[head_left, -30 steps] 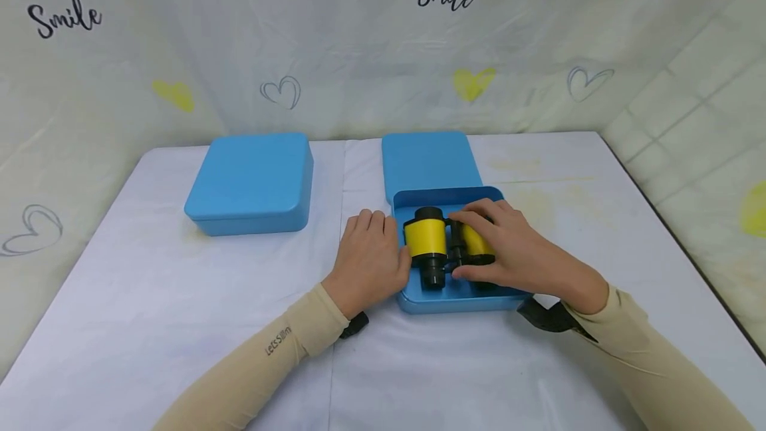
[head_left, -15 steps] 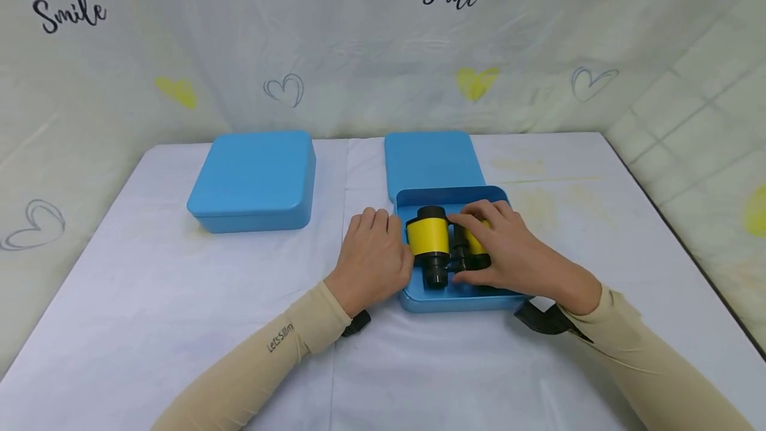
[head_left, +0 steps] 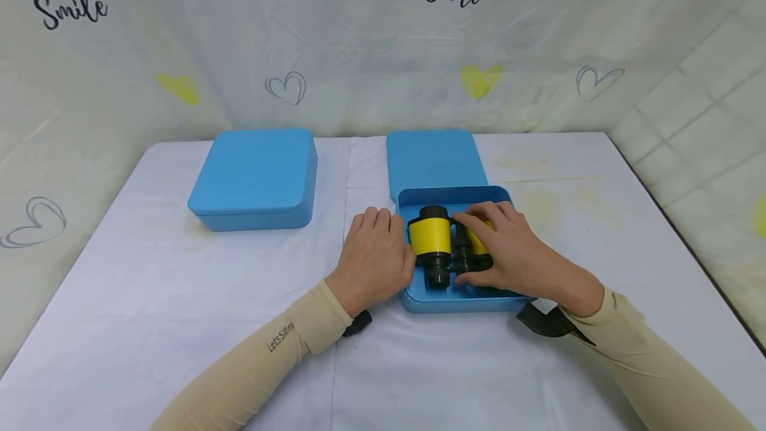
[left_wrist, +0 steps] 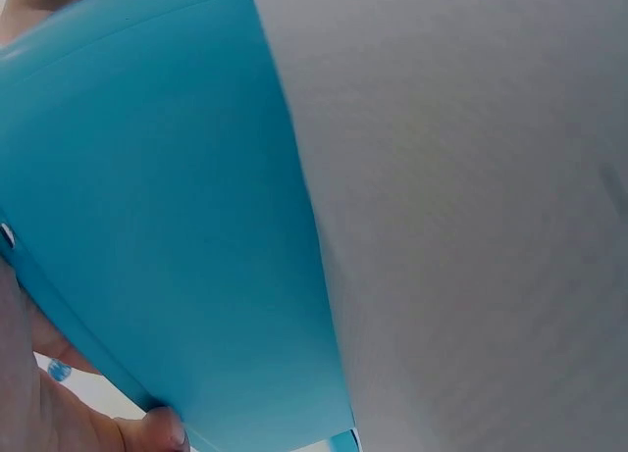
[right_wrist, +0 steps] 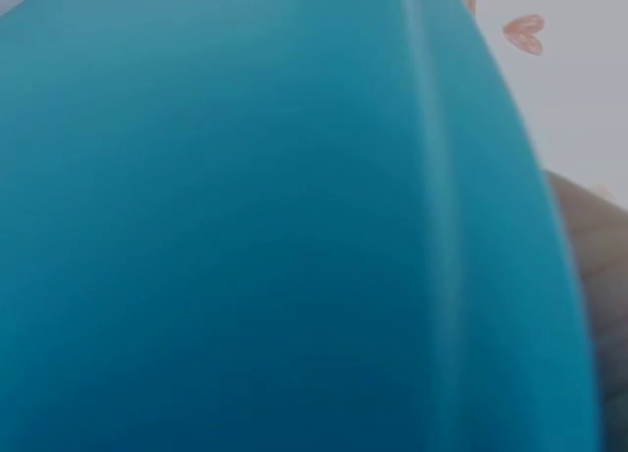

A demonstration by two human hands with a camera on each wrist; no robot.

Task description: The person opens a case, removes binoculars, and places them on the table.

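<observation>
A pair of yellow and black binoculars (head_left: 431, 237) lies in an open blue box (head_left: 443, 302). Its right barrel is mostly hidden by my right hand (head_left: 511, 245), whose thumb and fingers grip it from the right. My left hand (head_left: 377, 255) holds the box's left wall, with curled fingers at the rim. In the left wrist view, the thumb (left_wrist: 157, 432) presses near the edge of the blue wall. The right wrist view is mostly filled by the box's blue outer side (right_wrist: 245, 226), with part of the right hand (right_wrist: 599, 276) beyond the edge.
A blue lid (head_left: 437, 159) lies flat just behind the open box. Farther left stands a closed blue box (head_left: 257, 178). Everything sits on a white-covered table (head_left: 149, 298), and a printed curtain (head_left: 371, 32) hangs behind its far edge.
The head view has shifted slightly, so the scene appears a little to the right. Between one second and half a second ago, the right hand closed in slightly on the binoculars; both hands keep their places.
</observation>
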